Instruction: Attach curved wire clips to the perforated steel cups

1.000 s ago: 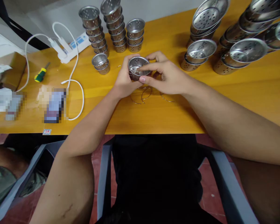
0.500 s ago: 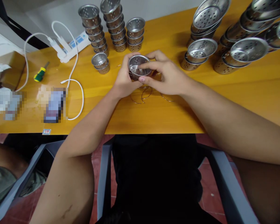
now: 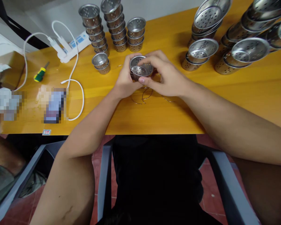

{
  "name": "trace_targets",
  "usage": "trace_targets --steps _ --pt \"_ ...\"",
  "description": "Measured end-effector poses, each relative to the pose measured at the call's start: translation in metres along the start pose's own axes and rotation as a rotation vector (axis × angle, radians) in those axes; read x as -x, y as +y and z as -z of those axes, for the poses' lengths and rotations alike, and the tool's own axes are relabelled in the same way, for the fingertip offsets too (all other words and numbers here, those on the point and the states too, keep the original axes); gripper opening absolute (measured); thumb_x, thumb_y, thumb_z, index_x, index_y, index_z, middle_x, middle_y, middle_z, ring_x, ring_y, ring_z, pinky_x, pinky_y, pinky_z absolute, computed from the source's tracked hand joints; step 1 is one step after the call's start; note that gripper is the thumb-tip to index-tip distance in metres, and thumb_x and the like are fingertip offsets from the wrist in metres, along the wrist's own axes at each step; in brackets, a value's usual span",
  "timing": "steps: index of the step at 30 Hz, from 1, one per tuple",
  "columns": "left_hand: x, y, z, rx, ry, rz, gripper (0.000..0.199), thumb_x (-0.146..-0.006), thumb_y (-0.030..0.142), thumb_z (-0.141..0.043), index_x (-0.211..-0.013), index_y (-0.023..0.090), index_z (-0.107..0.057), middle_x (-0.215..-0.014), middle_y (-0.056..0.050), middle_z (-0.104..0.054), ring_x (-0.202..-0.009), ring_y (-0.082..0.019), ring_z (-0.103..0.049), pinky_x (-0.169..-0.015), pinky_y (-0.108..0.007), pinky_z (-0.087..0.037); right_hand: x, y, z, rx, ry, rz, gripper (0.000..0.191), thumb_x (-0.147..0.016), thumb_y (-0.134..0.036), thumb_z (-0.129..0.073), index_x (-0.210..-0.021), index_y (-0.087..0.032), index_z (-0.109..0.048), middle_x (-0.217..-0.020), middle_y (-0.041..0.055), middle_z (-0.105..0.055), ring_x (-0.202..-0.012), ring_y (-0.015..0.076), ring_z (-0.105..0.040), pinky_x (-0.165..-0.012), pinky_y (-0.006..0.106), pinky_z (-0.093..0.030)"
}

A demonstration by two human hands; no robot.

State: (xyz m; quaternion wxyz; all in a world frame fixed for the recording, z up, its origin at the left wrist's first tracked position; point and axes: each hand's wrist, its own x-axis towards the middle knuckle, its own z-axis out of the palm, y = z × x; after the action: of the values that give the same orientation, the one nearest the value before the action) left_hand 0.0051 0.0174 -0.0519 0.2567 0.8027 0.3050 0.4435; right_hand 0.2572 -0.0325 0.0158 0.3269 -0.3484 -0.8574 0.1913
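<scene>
A small perforated metal cup is held between both hands above the table, its opening toward me. My left hand wraps the cup's left side and underside. At the right, my right hand grips the rim, with the thumb outside near the front and bent fingers at the opening. Thin wire rings lie on the table just below and behind the hands, partly hidden by them.
Stacked perforated cups stand at the back left, beside a short two-cup stack. Larger stacks lean at the right. A power strip, white cable, phone and screwdriver lie left. Another person's leg is at far left.
My right hand's index finger has drawn back from inside the cup and bent toward the rim. The cup has shifted very slightly right. At far left, the other person's leg has moved.
</scene>
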Motion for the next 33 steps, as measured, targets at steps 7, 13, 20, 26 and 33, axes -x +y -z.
trace_targets --steps 7,13,20,26,33 --pt "-0.004 -0.038 -0.003 -0.046 -0.001 0.03 0.088 -0.115 0.077 -0.091 -0.175 0.035 -0.042 -0.155 -0.008 -0.076 -0.14 -0.029 -0.093 -0.121 -0.051 -0.079 0.0 -0.01 0.006 0.023 -0.061 0.009 0.058 -0.125 -0.084 -0.072 -0.168 -0.046 -0.083 -0.176 0.0116 -0.074 -0.159 0.0474 -0.072 -0.134 0.068 -0.066" --pt "-0.005 -0.036 0.001 -0.003 -0.012 0.082 0.097 -0.109 0.082 -0.094 -0.176 0.033 -0.042 -0.161 -0.013 -0.076 -0.142 -0.029 -0.09 -0.123 -0.05 -0.077 0.0 -0.009 0.008 0.013 -0.051 -0.016 0.067 -0.122 -0.093 -0.071 -0.168 -0.045 -0.081 -0.172 0.0129 -0.076 -0.154 0.0473 -0.072 -0.134 0.068 -0.066" --pt "-0.001 -0.035 0.001 0.014 -0.018 0.024 0.112 -0.101 0.111 -0.077 -0.178 0.037 -0.041 -0.171 -0.012 -0.072 -0.153 -0.033 -0.08 -0.137 -0.059 -0.073 0.0 -0.021 0.016 0.056 0.037 -0.013 0.048 -0.12 -0.081 -0.078 -0.157 -0.052 -0.088 -0.184 0.0087 -0.069 -0.17 0.0539 -0.064 -0.14 0.081 -0.06" --pt "0.004 -0.016 -0.003 -0.039 -0.125 -0.041 0.097 -0.123 0.097 -0.048 -0.193 0.038 -0.016 -0.184 -0.01 -0.057 -0.176 -0.028 -0.072 -0.145 -0.058 -0.066 -0.002 -0.032 0.018 0.103 -0.032 -0.056 0.032 -0.125 -0.069 -0.071 -0.138 -0.049 -0.092 -0.171 0.0064 -0.079 -0.169 0.0528 -0.064 -0.14 0.083 -0.058" --pt "0.004 -0.028 0.006 -0.097 -0.084 0.12 0.11 -0.115 0.049 -0.096 -0.198 0.045 -0.024 -0.205 -0.023 -0.05 -0.186 -0.039 -0.065 -0.142 -0.063 -0.07 -0.013 -0.042 0.055 0.563 0.007 -0.233 0.035 -0.118 -0.016 -0.072 -0.147 -0.013 -0.093 -0.157 0.0284 -0.086 -0.154 0.0522 -0.081 -0.135 0.067 -0.066"
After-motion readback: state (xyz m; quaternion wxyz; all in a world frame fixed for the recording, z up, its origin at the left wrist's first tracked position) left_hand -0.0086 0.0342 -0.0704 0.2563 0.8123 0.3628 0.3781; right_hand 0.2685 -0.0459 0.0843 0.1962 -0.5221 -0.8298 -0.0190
